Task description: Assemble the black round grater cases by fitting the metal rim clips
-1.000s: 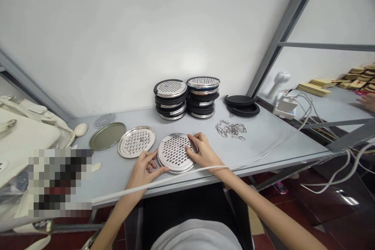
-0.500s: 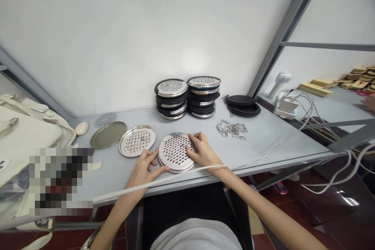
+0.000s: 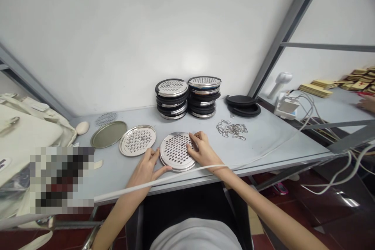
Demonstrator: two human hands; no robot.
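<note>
A round metal grater plate (image 3: 177, 150) with rows of slots lies near the table's front edge, on what look like one or more round discs under it. My left hand (image 3: 148, 168) grips its left side, with thumb at the front rim and fingers at the left rim. On the right edge, my right hand (image 3: 202, 150) holds it between thumb and fingers. Just left lies another round grater plate (image 3: 138, 140) with raised holes. Beyond that is a plain olive-grey round disc (image 3: 108, 134), and behind it a perforated metal sheet (image 3: 106, 118).
Two stacks of round graters with black rims, a left stack (image 3: 172, 99) and a right stack (image 3: 204, 97), stand by the wall. Black rings (image 3: 244, 110) and small metal clips (image 3: 233, 129) lie to the right. A white cable (image 3: 258, 159) crosses in front. Another person's hand (image 3: 367, 103) shows far right.
The grater plate and my left hand have shifted very slightly to the right. My right hand keeps its hold with hardly any movement.
</note>
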